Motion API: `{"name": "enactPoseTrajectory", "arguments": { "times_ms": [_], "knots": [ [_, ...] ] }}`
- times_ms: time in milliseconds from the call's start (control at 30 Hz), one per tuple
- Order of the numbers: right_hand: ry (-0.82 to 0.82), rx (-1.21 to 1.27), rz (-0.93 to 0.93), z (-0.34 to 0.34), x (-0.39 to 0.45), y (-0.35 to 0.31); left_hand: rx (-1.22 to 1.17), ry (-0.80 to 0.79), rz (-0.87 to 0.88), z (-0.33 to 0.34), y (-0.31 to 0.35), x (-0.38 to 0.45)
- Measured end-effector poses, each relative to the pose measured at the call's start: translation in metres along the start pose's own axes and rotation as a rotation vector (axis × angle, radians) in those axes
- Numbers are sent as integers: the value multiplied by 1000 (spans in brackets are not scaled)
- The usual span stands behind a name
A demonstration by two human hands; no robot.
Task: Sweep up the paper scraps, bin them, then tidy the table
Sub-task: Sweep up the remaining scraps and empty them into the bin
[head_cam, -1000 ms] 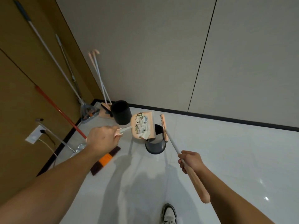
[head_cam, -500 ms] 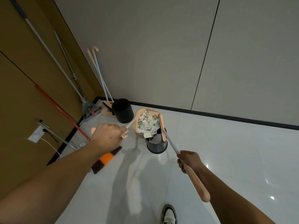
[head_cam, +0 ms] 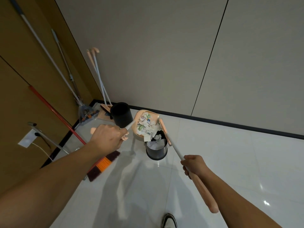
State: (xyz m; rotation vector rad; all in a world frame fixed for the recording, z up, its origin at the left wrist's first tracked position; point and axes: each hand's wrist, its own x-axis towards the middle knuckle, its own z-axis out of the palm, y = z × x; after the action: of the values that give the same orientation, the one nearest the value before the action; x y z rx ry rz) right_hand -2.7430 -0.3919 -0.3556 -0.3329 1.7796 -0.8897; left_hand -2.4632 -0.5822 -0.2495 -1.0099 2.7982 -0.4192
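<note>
Left hand [head_cam: 107,139] was clenched round the dustpan handle, fingers wrapped, back of hand toward the camera; the handle's peach end poked out on both sides of the fist. Dustpan [head_cam: 144,124] was held tilted over the bin [head_cam: 156,149], its lip at the bin's rim. Paper scraps [head_cam: 148,126] were still piled in the pan, with some at the lip hanging over the opening and more already inside the bin.

Right hand [head_cam: 195,164] was wrapped round the broom [head_cam: 174,148] shaft where the white tube meets the peach grip; the grip end stuck out behind the hand along the forearm. The broom head sat against the pan's right edge, above the bin rim; couldn't tell whether it touched the scraps.

A second black bin [head_cam: 121,114] stood just behind and left of the pan, near the wall. A red-handled broom [head_cam: 103,162] lay leaning under the left forearm. Mops and another peach broom set leaned in the corner. A shoe [head_cam: 169,221] showed at the bottom edge on the white floor [head_cam: 238,162].
</note>
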Motion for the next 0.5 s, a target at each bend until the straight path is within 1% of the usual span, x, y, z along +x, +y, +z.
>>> {"name": "enactPoseTrajectory", "arguments": {
  "times_ms": [67,233,400,500],
  "knots": [
    [21,-27,21,5,-4,-4,-9,23,20,3,-8,-1],
    [61,49,91,30,-27,-9,-14,80,97,6,-32,-1],
    [135,45,53,61,-38,-5,26,136,164,9,-55,-6],
    [188,62,20,73,-37,-4,21,121,214,14,-66,-11]
  ]
}}
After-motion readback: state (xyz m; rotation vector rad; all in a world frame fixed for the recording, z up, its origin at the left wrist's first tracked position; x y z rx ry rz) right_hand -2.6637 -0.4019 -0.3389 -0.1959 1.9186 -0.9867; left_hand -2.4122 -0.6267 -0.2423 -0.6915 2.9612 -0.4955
